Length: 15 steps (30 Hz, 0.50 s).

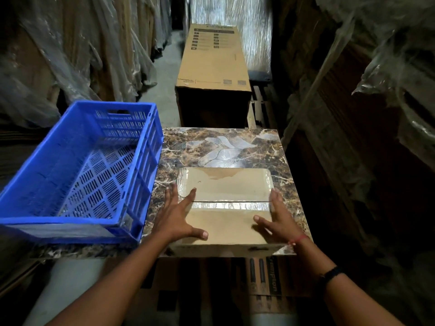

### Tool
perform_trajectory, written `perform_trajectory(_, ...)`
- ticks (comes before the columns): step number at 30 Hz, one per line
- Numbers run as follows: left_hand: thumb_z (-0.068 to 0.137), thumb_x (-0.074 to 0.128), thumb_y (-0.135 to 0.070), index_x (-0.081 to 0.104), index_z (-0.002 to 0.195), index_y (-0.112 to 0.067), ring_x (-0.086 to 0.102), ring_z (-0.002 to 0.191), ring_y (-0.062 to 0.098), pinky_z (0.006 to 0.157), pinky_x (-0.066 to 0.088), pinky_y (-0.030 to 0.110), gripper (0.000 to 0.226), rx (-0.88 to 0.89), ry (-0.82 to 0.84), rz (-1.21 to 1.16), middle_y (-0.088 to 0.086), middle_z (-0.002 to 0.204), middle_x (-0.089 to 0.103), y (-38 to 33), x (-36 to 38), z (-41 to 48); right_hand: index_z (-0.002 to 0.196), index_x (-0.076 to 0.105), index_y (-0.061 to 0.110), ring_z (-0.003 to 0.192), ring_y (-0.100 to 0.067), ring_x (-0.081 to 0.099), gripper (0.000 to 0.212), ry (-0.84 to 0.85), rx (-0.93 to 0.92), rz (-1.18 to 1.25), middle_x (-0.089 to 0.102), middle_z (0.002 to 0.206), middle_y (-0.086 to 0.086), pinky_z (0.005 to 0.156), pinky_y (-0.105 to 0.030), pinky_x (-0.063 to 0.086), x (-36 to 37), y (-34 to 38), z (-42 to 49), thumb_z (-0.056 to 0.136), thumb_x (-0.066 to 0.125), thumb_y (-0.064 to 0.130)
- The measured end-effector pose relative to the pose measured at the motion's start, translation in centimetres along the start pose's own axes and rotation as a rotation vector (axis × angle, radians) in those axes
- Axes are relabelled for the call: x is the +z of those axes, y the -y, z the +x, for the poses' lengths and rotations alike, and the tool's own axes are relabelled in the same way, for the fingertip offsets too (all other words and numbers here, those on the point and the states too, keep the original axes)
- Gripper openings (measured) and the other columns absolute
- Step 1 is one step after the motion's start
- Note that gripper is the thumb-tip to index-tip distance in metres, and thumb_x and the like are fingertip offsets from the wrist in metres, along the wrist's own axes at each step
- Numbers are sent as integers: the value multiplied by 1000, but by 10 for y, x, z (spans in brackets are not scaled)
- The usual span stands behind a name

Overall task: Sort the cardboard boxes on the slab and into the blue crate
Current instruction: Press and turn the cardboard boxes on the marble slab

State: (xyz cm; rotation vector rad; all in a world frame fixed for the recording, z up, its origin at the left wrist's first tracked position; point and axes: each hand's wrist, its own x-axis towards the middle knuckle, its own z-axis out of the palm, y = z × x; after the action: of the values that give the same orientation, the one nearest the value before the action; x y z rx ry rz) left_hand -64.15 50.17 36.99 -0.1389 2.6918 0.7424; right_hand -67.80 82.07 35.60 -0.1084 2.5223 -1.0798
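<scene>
From the head view, a taped cardboard box (pixel 223 208) lies flat on the marble-patterned slab (pixel 235 147), just right of the blue crate (pixel 70 165). The left hand (pixel 179 215) and right hand (pixel 280 220) rest spread-fingered against its sides, gripping nothing.

Cardboard box (pixel 226 208) flat on marble slab (pixel 235 147), left hand (pixel 175 217) and right hand (pixel 280 220) spread open at its two sides, empty blue crate (pixel 77 165) just left of box
</scene>
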Motion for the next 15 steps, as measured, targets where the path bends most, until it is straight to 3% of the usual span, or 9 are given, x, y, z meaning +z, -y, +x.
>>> perform_trajectory(2,42,70,-85,3,152,-51,-10,151,24,114,20,60,133,-27,-137,-132,-4,162,-22,9,14,-14,151,3,45,146,-18,18,119,-20,142,445,7,162,4,119,-43,20,5,-18,-6,60,77,69)
perform_trajectory(3,46,72,-83,6,152,-48,3,151,24,115,24,55,130,-24,-188,-259,-3,165,-9,15,22,-22,152,12,40,144,-19,26,119,-49,227,574,17,161,4,118,-45,25,9,-32,-6,56,72,79)
perform_trajectory(5,51,87,-63,11,152,-43,28,143,17,110,33,38,128,8,-223,-541,-8,160,20,27,35,-39,149,31,31,140,-21,35,108,-53,327,601,32,155,2,115,-48,29,14,-40,-15,62,49,92)
perform_trajectory(7,52,95,-38,10,153,-36,34,134,8,105,33,28,132,5,-179,-637,-21,147,30,37,45,-52,147,35,27,140,-23,35,83,-83,363,516,37,152,0,115,-48,29,14,-33,-24,83,32,80)
perform_trajectory(10,45,97,-39,24,153,-25,46,130,15,100,40,29,131,-74,-192,-642,-11,140,46,42,58,-51,143,43,17,133,-31,45,65,-148,428,622,47,145,-11,110,-51,37,16,-31,-26,97,29,60)
perform_trajectory(12,47,97,-32,34,149,-19,51,126,22,100,43,33,120,-140,-201,-663,2,137,54,42,60,-42,140,46,16,128,-34,50,64,-161,448,662,52,140,-13,105,-53,41,16,-29,-26,97,29,60)
perform_trajectory(15,51,96,-28,38,145,-22,52,123,24,105,44,42,111,-141,-203,-733,3,132,55,37,55,-31,136,51,21,121,-33,54,64,-158,436,645,59,125,-10,93,-45,50,7,-22,-33,96,22,62)
